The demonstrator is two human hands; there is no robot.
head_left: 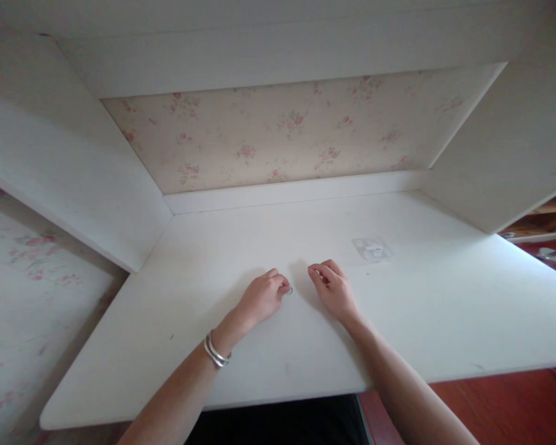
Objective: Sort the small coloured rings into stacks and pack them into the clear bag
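Both my hands rest on a white desk top (pixel 421 309), close together near its middle. My left hand (pixel 262 296) has its fingers curled and pinches a small ring-like object (pixel 290 290) at the fingertips. A silver bracelet (pixel 215 352) sits on that wrist. My right hand (pixel 332 289) lies a little to the right, fingers curled in a pinch; whatever it holds is too small to make out. A small clear plastic packet (pixel 372 249) lies flat on the desk beyond my right hand.
The desk sits in a white alcove with side panels (pixel 74 185) left and right and floral wallpaper (pixel 282 136) at the back. A red-brown floor (pixel 505 402) shows at the lower right. Shelves with some objects (pixel 553 247) are at the far right.
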